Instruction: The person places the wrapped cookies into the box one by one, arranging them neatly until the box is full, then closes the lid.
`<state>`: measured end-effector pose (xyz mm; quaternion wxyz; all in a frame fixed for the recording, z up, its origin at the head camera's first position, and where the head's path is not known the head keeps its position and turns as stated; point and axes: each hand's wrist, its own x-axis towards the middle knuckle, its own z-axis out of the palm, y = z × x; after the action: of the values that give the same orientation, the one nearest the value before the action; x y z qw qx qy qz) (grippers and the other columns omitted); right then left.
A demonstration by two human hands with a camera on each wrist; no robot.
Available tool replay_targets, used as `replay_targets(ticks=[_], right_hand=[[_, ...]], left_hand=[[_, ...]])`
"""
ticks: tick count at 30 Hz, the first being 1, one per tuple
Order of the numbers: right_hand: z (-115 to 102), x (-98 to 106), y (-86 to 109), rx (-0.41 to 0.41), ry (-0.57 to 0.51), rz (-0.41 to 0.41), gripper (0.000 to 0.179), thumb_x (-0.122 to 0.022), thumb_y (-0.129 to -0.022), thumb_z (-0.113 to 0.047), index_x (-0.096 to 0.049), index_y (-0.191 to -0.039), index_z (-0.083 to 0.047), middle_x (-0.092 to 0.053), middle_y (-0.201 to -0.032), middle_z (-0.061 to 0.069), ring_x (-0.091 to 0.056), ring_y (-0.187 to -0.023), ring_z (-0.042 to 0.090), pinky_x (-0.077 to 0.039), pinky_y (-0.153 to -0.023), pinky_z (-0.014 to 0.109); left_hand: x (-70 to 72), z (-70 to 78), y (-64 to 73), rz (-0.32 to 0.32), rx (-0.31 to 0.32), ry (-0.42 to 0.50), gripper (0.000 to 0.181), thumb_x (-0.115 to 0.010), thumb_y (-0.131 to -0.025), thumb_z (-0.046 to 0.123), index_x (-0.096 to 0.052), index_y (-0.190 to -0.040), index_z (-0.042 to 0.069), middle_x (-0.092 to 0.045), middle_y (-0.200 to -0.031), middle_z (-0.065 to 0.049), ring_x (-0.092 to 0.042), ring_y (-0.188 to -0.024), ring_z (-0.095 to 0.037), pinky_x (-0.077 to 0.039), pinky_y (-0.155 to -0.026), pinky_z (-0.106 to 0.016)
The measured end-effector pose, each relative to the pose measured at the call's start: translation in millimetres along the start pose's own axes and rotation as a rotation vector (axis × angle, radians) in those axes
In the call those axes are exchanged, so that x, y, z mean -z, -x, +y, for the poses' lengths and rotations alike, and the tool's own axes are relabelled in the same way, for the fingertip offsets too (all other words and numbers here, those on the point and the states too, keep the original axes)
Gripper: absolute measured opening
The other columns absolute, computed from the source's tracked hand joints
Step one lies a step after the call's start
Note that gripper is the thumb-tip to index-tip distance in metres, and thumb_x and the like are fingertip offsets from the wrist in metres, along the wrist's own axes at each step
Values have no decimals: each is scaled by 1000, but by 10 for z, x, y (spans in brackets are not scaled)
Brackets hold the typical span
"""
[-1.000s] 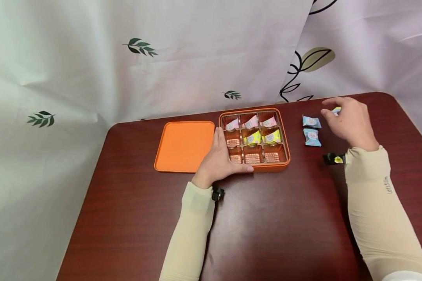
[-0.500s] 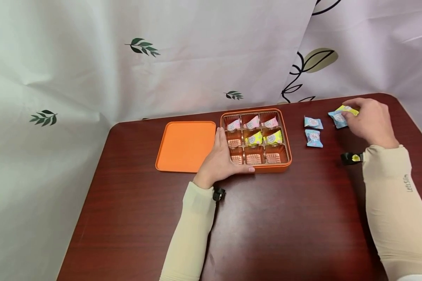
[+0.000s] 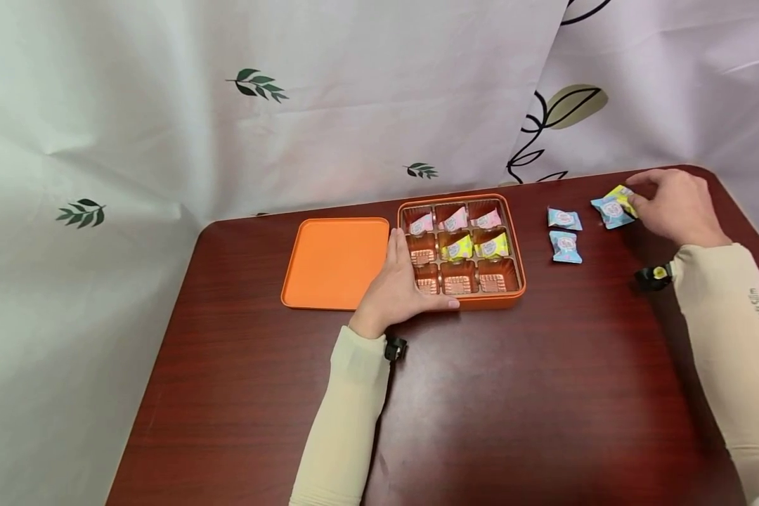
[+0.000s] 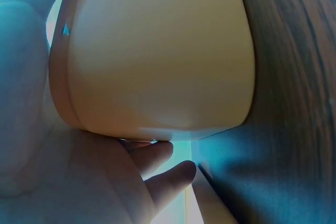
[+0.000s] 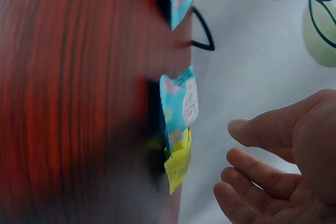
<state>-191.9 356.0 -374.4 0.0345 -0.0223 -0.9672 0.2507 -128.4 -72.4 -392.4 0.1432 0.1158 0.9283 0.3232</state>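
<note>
My left hand [image 3: 392, 292] lies against the near left corner of an orange box [image 3: 490, 303], fingers straight along its left side, thumb along the front. Pink candies [image 3: 453, 220] fill the back row of its tray. Two yellow candies [image 3: 458, 248] sit in the middle row; the other visible cells are bare. Over the table's back right, my right hand [image 3: 679, 207] hovers beside a yellow wrapped candy [image 3: 623, 195], which touches a blue candy [image 3: 610, 211]. In the right wrist view, a gap separates the relaxed fingers [image 5: 254, 169] from both candies.
Two more blue candies, one farther back [image 3: 563, 218] and one nearer [image 3: 566, 247], lie between the box and my right hand. Left of the box is a flat orange lid [image 3: 335, 263]. A leaf-patterned cloth [image 3: 348, 105] hangs behind the dark red table [image 3: 512, 393].
My right hand has moved right, away from the two blue candies near the box. A blue candy now shows beside the yellow one at the back right. The left hand stays put.
</note>
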Motion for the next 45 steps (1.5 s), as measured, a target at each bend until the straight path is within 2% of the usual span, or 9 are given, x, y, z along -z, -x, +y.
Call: replay_targets(ticks=[5, 8, 12, 16, 28, 40, 45], right_hand=[[47, 16, -49, 62, 54, -3, 35, -54, -96, -11, -60, -124, 11, -58, -119, 39, -47, -111, 55, -33, -94, 63], [70, 19, -71, 101, 91, -5, 33, -55, -95, -10, -61, -120, 11, -60, -113, 40, -50, -105, 54, -35, -91, 63], [126, 11, -81, 118, 113, -30, 33, -56, -92, -7, -62, -118, 12, -60, -111, 40, -51, -101, 53, -36, -88, 62], [188, -11, -81, 113, 124, -56, 34, -58, -92, -6, -60, -119, 13, -57, -115, 41, -49, -103, 53, -36, -89, 63], [312, -75, -82, 109, 143, -109, 38, -59, -91, -6, -57, -123, 13, -55, -115, 42, -49, -102, 51, -37, -88, 65], [364, -71, -91, 85, 137, -113, 39, -59, -93, -9, -54, -126, 13, -53, -115, 41, -47, -102, 53, -35, -88, 67], [372, -72, -83, 67, 143, -98, 38, -54, -93, -8, -53, -125, 11, -53, -113, 41, -47, -98, 54, -36, -85, 66]], left_hand=[[8, 4, -2, 3, -4, 8, 152, -83, -64, 71, 21, -158, 13, 27, -164, 0, -13, -152, -23, -49, -100, -38], [11, 8, -3, 2, 3, 10, 152, -83, -64, 71, 20, -158, 13, 28, -163, 2, -17, -152, -23, -50, -97, -38], [8, 10, -9, 2, 6, 1, 152, -82, -63, 73, 19, -159, 13, 25, -165, 0, -20, -151, -24, -51, -97, -38], [0, 10, -18, 4, -2, -11, 152, -82, -63, 73, 19, -158, 12, 21, -167, -5, -16, -152, -22, -48, -101, -37], [2, 4, -17, -3, -4, -18, 151, -82, -64, 72, 19, -158, 12, 21, -167, -5, -8, -153, -20, -46, -104, -37], [0, 21, -16, -4, 6, -17, 150, -82, -64, 72, 17, -159, 11, 20, -167, -5, -12, -153, -22, -46, -104, -38], [6, 24, -9, -5, 19, -14, 151, -83, -64, 72, 18, -159, 12, 21, -167, -3, -16, -152, -22, -48, -101, -37]])
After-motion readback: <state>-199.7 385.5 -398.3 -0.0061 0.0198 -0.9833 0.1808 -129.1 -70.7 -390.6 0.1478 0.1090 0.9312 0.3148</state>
